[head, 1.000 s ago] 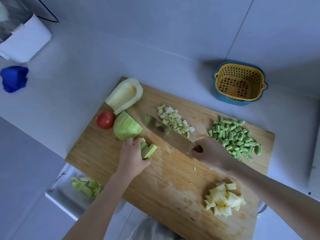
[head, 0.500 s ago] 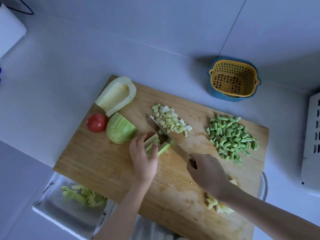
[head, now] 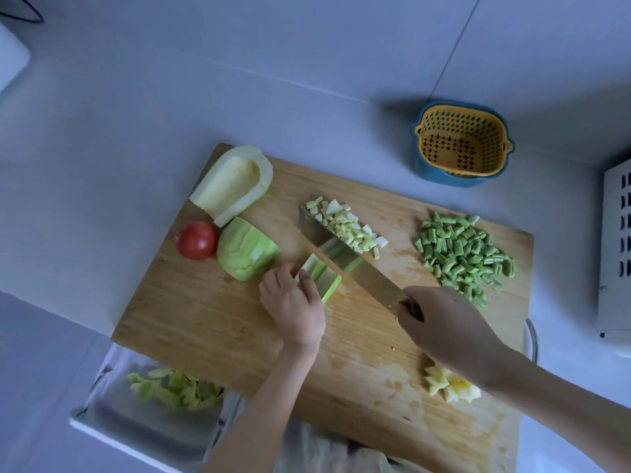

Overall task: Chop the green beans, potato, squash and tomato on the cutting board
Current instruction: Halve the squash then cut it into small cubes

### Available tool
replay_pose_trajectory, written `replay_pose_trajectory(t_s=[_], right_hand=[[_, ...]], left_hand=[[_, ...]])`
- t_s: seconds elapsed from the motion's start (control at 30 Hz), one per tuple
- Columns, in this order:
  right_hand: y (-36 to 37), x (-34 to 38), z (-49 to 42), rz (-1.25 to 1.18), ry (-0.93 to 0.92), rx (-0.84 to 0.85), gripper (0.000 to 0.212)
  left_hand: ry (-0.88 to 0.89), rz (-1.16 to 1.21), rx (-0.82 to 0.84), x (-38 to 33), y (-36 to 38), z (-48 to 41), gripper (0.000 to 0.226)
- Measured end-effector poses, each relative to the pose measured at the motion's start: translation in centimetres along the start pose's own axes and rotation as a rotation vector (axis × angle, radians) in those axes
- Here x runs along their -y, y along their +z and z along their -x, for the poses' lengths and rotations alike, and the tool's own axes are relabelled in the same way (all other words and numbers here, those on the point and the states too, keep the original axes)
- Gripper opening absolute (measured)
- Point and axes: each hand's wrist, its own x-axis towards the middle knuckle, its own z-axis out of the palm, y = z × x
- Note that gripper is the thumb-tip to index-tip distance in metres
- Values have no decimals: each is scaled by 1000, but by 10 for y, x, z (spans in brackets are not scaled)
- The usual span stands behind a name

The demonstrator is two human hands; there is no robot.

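1. Pale counter ran under everything, with the wooden cutting board (head: 211, 322) laid across it at a slant and a pale wall beyond the far edge.
2. On the board, the left hand (head: 293, 308) was curled over the near-left end of a bundle of squash strips (head: 321, 274), fingertips pressed down on them; in my judgement this kept the strips together and the fingers back from the edge.
3. To the right, the right hand (head: 440, 322) was closed around the handle of the knife (head: 348, 254), whose broad blade lay across the far-right end of the strips, likely placed to cut them crosswise into dice.
4. Just beyond the blade sat a small heap of diced squash (head: 348, 227), probably kept on that side so fresh pieces would fall onto it.
5. At the far-left corner lay a squash half (head: 232, 186), hollow side up, pale and scooped; just near of it rested a squash chunk (head: 247, 250), skin up, light green with faint stripes.
6. Touching that chunk's left side, the tomato (head: 196, 240) sat whole and red at the board's left edge, seemingly waiting its turn.
7. Chopped green beans (head: 461, 254) were piled at the right, and potato cubes (head: 450, 384) showed at the near right, partly hidden by the right forearm.
8. Off the board, a yellow colander (head: 461, 145) stood at the far right, and a tray of peelings (head: 170, 387) sat near left.
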Motion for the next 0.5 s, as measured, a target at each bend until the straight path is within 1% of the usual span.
replay_pose_trajectory(t_s=[0.13,0.3,0.4,0.5], right_hand=[[-7,8,8,49,13,64,35],[5,9,-3,105,6,67,32],[26,9,-9,151,21,65,27],[40,8,-15,151,36,75,28]], left_hand=[[6,-15,4,-2,4,2,16],[1,-7,-37,-1,10,-2,7],[-26,10,-71,0,15,-4,7],[-22,17,-74,0,17,-4,9]])
